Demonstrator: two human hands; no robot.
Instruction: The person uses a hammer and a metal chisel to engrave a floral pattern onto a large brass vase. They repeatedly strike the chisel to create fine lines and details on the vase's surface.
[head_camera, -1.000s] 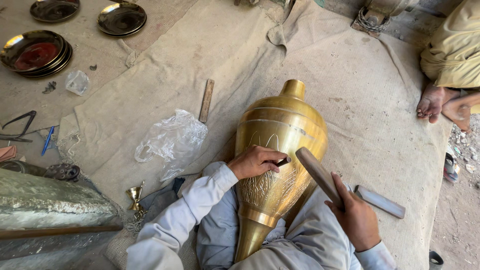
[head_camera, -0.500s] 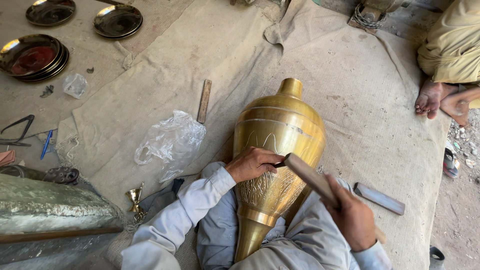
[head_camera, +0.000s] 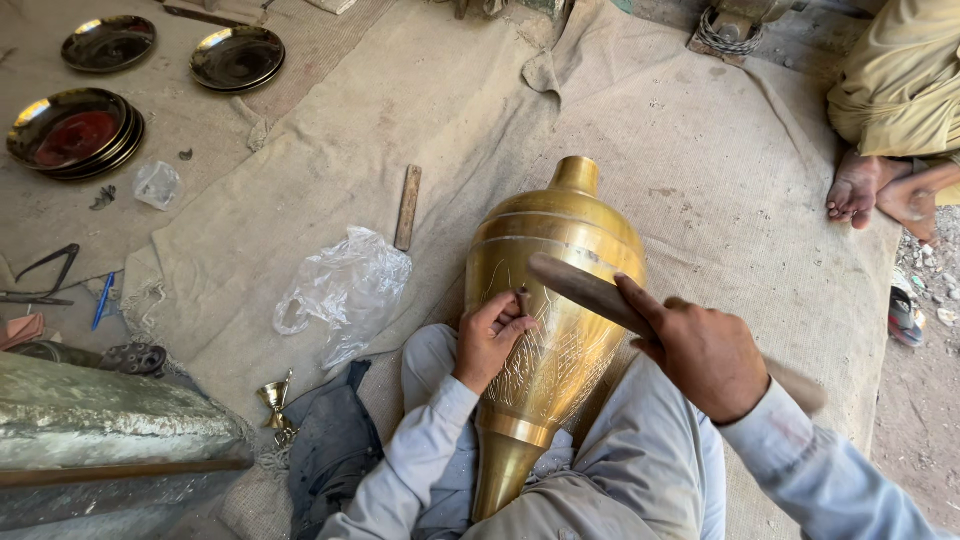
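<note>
Across the lap, brass vase (head_camera: 555, 300) points away.

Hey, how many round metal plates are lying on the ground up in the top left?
3 spots show plates: one dark plate farthest left, another plate beside it to the right, and a stack below them. The stack holds several nested plates; its lower ones are hidden, so the full number cannot be told.

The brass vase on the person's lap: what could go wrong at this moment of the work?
1. The right hand holds a wooden striker close above the left hand, which pinches a small tool against the brass vase; a blow that misses could hit the fingers.
2. The vase is round and lies tilted across the legs, so it might roll or shift, and the engraved pattern could be scratched.
</note>
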